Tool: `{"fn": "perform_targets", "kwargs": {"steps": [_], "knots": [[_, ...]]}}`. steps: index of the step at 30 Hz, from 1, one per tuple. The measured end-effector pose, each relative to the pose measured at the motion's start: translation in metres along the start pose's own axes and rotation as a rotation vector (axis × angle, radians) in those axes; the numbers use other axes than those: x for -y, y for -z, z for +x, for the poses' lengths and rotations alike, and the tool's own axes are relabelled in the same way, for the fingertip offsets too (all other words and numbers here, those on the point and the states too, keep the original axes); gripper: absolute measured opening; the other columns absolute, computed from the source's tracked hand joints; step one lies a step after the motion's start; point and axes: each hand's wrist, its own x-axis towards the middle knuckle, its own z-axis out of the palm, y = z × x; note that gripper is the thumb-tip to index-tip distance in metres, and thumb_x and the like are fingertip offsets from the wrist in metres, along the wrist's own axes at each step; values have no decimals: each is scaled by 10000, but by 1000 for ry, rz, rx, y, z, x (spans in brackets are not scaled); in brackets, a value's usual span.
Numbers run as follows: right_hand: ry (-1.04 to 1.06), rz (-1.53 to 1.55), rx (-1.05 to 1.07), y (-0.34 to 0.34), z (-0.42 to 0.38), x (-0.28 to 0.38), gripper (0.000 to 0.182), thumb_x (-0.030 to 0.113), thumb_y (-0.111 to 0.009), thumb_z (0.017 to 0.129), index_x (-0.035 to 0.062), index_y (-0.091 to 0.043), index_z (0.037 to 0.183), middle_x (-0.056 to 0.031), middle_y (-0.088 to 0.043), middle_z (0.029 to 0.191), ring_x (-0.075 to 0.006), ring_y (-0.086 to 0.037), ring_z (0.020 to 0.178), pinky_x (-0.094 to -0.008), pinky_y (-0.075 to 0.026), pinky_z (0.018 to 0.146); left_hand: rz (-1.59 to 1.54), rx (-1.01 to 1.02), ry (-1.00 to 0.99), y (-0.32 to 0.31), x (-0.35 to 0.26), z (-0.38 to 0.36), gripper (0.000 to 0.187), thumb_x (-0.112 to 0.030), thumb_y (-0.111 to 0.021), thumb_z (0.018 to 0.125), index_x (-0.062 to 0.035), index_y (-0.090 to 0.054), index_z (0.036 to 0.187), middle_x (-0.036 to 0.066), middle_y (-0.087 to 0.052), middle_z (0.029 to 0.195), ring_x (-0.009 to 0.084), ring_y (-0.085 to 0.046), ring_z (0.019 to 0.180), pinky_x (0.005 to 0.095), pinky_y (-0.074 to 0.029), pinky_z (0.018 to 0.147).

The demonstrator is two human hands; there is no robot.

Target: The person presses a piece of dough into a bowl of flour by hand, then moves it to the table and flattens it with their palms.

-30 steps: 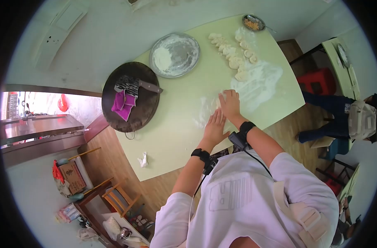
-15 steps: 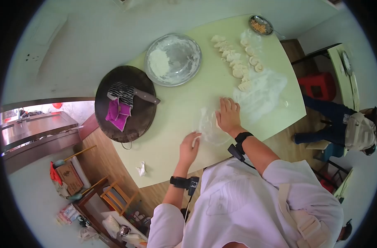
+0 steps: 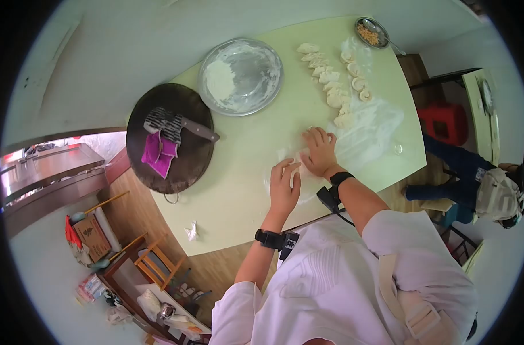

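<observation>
My left hand (image 3: 285,187) is low over the floured near part of the pale green table (image 3: 244,167). Its fingers are bent and apart, with the tips close to a small pale patch that looks like dough or flour. To its right, my right hand (image 3: 320,150) rests palm down with fingers spread. Whatever lies under that palm is hidden. Beyond my right hand, a row of folded dumplings (image 3: 335,98) runs toward the far edge. A shorter row of round-folded dumplings (image 3: 358,84) sits beside it, near a white patch of flour (image 3: 371,135).
A metal basin (image 3: 253,86) holds flour at the far side. On a dark round board (image 3: 187,161) lie a cleaver (image 3: 200,130) and a purple cloth (image 3: 158,154). A bowl of filling (image 3: 370,33) with a spoon stands at the far right corner. Another person (image 3: 474,175) is at right.
My left hand has moved right and forward, now close beside my right hand. My right hand has shifted slightly forward. The view has shifted a little.
</observation>
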Motion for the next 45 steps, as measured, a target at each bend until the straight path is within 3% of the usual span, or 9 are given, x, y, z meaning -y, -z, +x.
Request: {"fn": "perform_targets", "kwargs": {"steps": [10, 16, 21, 27, 29, 32, 34, 41, 45], "knots": [[-192, 412, -199, -9, -5, -24, 479, 328, -558, 715, 85, -427, 1106, -113, -390, 1157, -279, -351, 1077, -429, -289, 834, 118, 8, -11, 3, 15, -59, 220, -41, -517, 728, -61, -522, 947, 119, -491, 1018, 288, -441, 959, 373, -364, 816], [-290, 94, -66, 15, -62, -19, 495, 346, -571, 722, 49, -456, 1101, -157, -365, 1177, -332, -313, 1103, -457, -279, 881, 242, 125, -205, -16, 24, -21, 491, -114, -538, 724, -3, -371, 1172, 175, -359, 1231, 331, -348, 1119, 389, -309, 921], [-313, 79, -82, 9, -83, 0, 564, 330, -637, 663, 36, -438, 1101, -183, -335, 1195, -360, -299, 1113, -482, -278, 879, 386, 232, -302, -38, 28, 15, 531, -160, -573, 716, 32, -365, 1164, 199, -397, 1156, 327, -371, 1080, 384, -313, 905], [-424, 261, 166, 22, -71, 6, 565, 247, -680, 616, 25, -443, 1078, -163, -442, 1103, -323, -376, 1075, -459, -301, 873, 447, 274, -272, -35, 29, 8, 548, -182, -650, 652, 20, -426, 1109, 163, -447, 1044, 320, -409, 1000, 376, -324, 876], [-389, 441, 123, 16, -79, 4, 565, 195, -702, 583, 18, -459, 1062, -141, -511, 951, -300, -485, 924, -360, -387, 787, 433, 236, -299, -34, 30, 3, 534, -183, -668, 634, 18, -449, 1078, 163, -461, 1015, 326, -411, 990, 373, -328, 869], [-307, 480, 192, 19, -78, 2, 450, 129, -699, 569, 9, -526, 966, -150, -521, 879, -311, -512, 837, -338, -420, 728, 336, 253, -303, -26, 20, -1, 491, -173, -689, 608, -3, -477, 1016, 156, -487, 976, 321, -421, 978, 384, -347, 841], [-294, 458, 230, 31, -68, -1, 400, 115, -690, 583, 5, -545, 939, -143, -536, 866, -283, -526, 830, -332, -424, 730, 180, 323, -33, -20, 13, -1, 402, -207, -679, 626, -18, -507, 937, 135, -511, 941, 319, -442, 946, 407, -359, 821], [-498, 942, 483, 47, -31, -41, 363, 170, -694, 598, -22, -582, 885, -100, -607, 825, -142, -556, 794, -265, -428, 734, 384, 206, 185, -30, 22, -23, 363, -356, -636, 665, -46, -559, 838, 91, -555, 807, 280, -477, 836, 396, -359, 734], [-466, 845, 519, 35, -39, -33, 471, 171, -722, 576, -22, -547, 968, -107, -569, 863, -187, -528, 818, -285, -415, 729, 389, 22, 274, -42, 25, -35, 400, -401, -628, 664, -45, -566, 836, 87, -554, 773, 268, -466, 811, 394, -343, 716]]}}
